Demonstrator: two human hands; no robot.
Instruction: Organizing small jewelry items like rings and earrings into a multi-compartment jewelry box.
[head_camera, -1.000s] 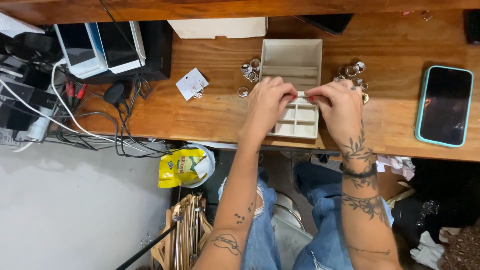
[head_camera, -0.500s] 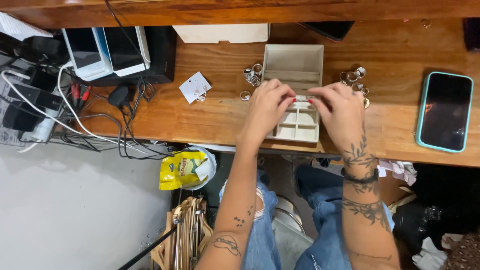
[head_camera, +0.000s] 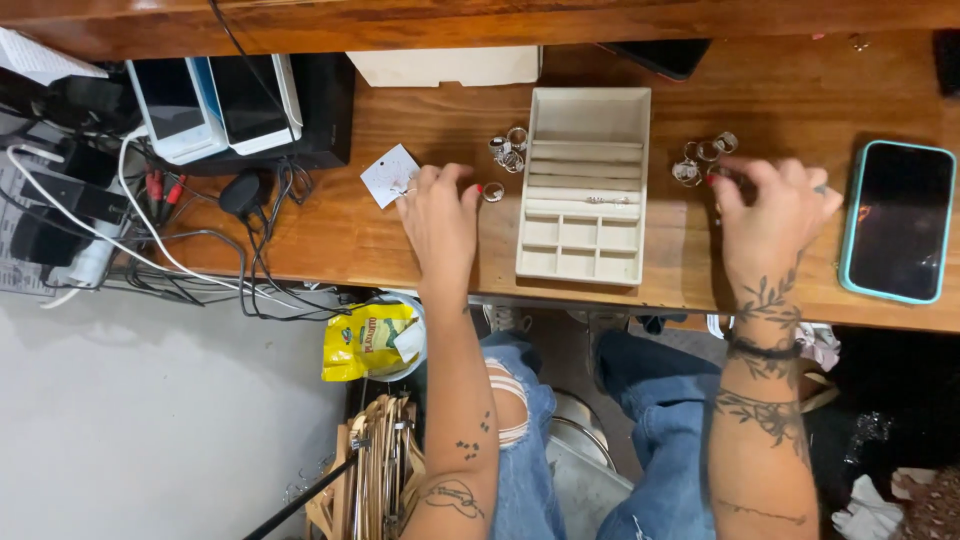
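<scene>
**Hands spread to ring clusters either side of a jewellery tray**

On the brown wooden desk (head_camera: 640, 265), a cream rectangular jewellery tray with ring slots and small square compartments (head_camera: 585, 185) sits between the person's two hands. One thin ring lies in a slot about halfway down the tray.

Left of the tray, the left hand (head_camera: 440, 215) rests flat on the wood with its fingertips at a single silver ring (head_camera: 492, 192); the fingers are loosely spread and do not look closed on it, though the contact itself is too small to judge. Just beyond it lies a small cluster of silver rings (head_camera: 508, 148), and further left a white square paper tag (head_camera: 390, 175).

Right of the tray, the right hand (head_camera: 770, 215) reaches to a second cluster of silver rings (head_camera: 705, 160); its fingers are curled together at the near edge of that cluster, and I cannot tell whether a ring is pinched between them.

At the far right lies a teal-cased smartphone with a dark screen (head_camera: 897, 220). At the far left stand two white-framed tablets (head_camera: 215, 105) above a tangle of black and white cables (head_camera: 170, 250).
</scene>
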